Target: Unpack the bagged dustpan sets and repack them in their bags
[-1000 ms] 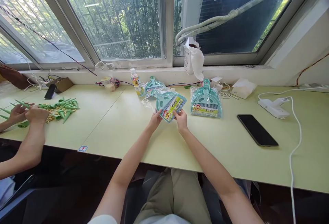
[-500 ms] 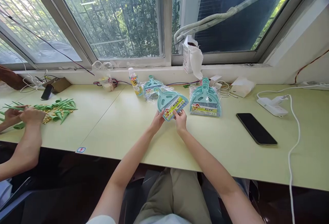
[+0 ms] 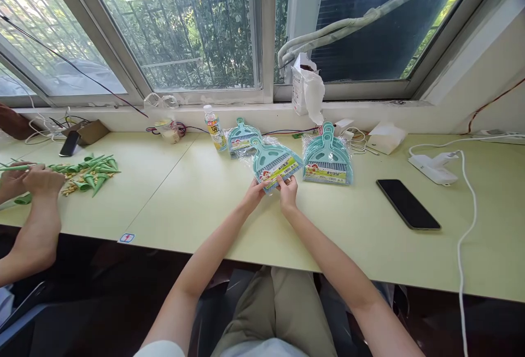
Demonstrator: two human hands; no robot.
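Dustpan set (image 3: 275,161): teal, with a brush and a bright printed label, in clear wrapping; held over the near middle of the counter (image 3: 180,204), tilted, its handle toward the far left and its label toward the near right.
Left hand (image 3: 253,197): fingers pinching the near left corner of the set, thumb uppermost.
Right hand (image 3: 288,193): fingers pinching the near edge, just right of the left hand, thumb on the label side.
Contact below: whether the set also touches the counter cannot be told.
Right stack (image 3: 328,154): several matching wrapped sets nested together, lying just right of the held one, handles toward the far side.
Far packet (image 3: 241,141): similar teal pieces in clear wrapping, partly hidden behind the held set.
Bottle (image 3: 215,130): upright, yellow-labelled, just left of the far packet.
Phone (image 3: 408,204): dark-screened, flat on the counter at right.
Power strip (image 3: 432,168): white, beyond the phone, with a plug inserted.
Co-worker's hands (image 3: 44,179): at far left, beside green cones (image 3: 98,176).
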